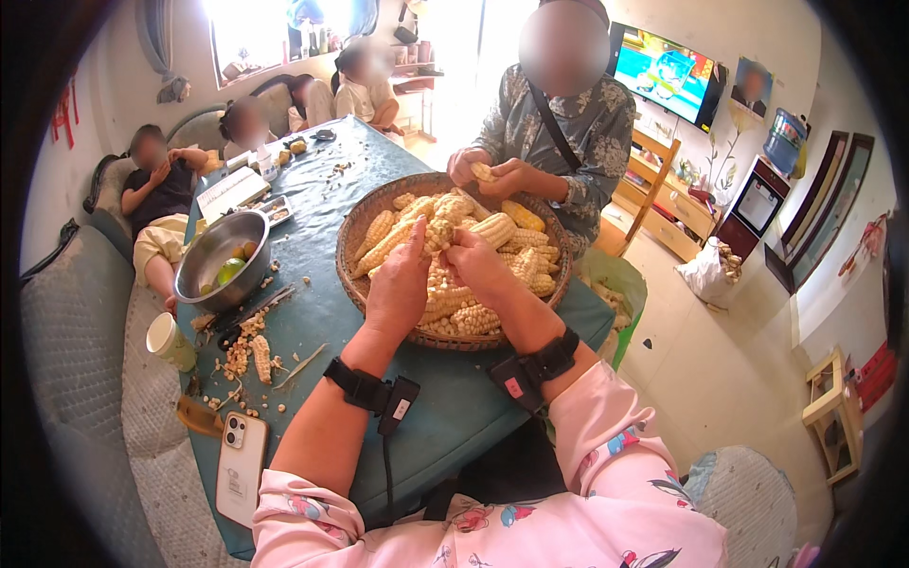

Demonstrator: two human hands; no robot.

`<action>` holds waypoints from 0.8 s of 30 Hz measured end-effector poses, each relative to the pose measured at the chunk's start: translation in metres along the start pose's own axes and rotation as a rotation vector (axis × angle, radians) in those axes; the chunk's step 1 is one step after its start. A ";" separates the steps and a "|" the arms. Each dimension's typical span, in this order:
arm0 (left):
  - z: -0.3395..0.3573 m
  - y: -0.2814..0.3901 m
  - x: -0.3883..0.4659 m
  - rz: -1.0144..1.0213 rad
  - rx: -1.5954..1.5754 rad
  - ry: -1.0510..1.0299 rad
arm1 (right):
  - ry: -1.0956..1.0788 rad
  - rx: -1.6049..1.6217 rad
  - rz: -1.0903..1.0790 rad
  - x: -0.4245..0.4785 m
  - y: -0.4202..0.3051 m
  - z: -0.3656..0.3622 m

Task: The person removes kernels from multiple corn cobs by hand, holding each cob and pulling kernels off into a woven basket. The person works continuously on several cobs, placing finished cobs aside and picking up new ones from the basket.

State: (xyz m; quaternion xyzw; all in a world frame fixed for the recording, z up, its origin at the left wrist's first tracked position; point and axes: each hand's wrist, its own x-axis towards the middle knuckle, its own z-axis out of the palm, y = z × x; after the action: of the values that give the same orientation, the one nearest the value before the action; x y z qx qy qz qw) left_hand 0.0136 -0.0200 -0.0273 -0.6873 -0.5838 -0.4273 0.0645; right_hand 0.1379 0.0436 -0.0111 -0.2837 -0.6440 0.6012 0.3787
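Both my hands are on one pale corn cob (439,234) above a round woven basket (454,342). My left hand (399,287) grips its left side with the thumb pointing up. On the other side, my right hand (481,266) has its fingers curled against the cob, and partly hides it. Many cream-coloured corn cobs (474,319) fill the basket under my hands, with one yellower cob (523,215) near the far right rim. Across the basket, another person's hands (508,176) hold a smaller piece of corn (484,172).
On the teal-covered table (319,419) at left are a steel bowl (192,277) of fruit, a paper cup (172,341), loose kernels (238,358), a wooden-handled tool (200,417) and a smartphone (241,468). A green bag (635,291) hangs beyond the right edge. Several people sit along the sofa (78,312).
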 end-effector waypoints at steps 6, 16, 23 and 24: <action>0.001 -0.003 0.001 0.042 -0.049 0.081 | -0.011 -0.046 -0.025 -0.001 0.000 0.000; 0.001 0.001 0.000 -0.019 -0.043 0.054 | -0.088 -0.076 -0.200 -0.008 -0.011 0.009; -0.001 0.005 -0.001 0.032 0.062 0.075 | -0.047 -0.015 -0.007 -0.004 -0.004 0.004; -0.001 0.006 -0.001 0.036 0.076 0.069 | -0.038 0.002 0.041 -0.003 -0.004 0.003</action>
State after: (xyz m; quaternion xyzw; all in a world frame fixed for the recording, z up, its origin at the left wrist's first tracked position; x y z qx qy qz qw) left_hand 0.0178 -0.0231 -0.0248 -0.6795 -0.5846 -0.4272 0.1182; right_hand 0.1374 0.0393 -0.0079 -0.2850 -0.6445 0.6147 0.3543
